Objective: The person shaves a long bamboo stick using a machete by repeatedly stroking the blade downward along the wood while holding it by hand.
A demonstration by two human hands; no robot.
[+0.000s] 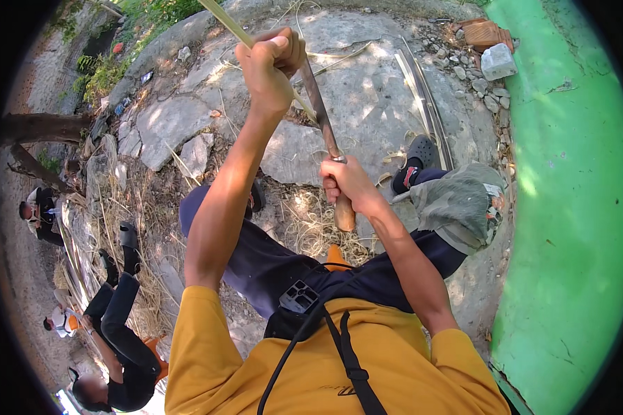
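Observation:
My left hand [273, 69], raised toward the top of the view, is closed around a long pale bamboo strip [227, 22]. One end of the strip runs out past the upper edge. The other comes out below the fist, beside the blade. A knife [318, 107] with a long dark blade and a wooden handle is in my right hand [351, 185], fingers wrapped round the handle, whose butt points down at me. The blade slants up to my left fist, and its tip is hidden there. Curled bamboo shavings [311, 228] lie on the ground beneath my right hand.
A grey-green cloth [457, 207] drapes over my right knee. Long split strips [422, 97] lie beyond my right shoe. A green wall [567, 228] stands at right, with a brick [488, 34] and a pale block [498, 62] beside it. Several people sit at left, one person [121, 346] nearest.

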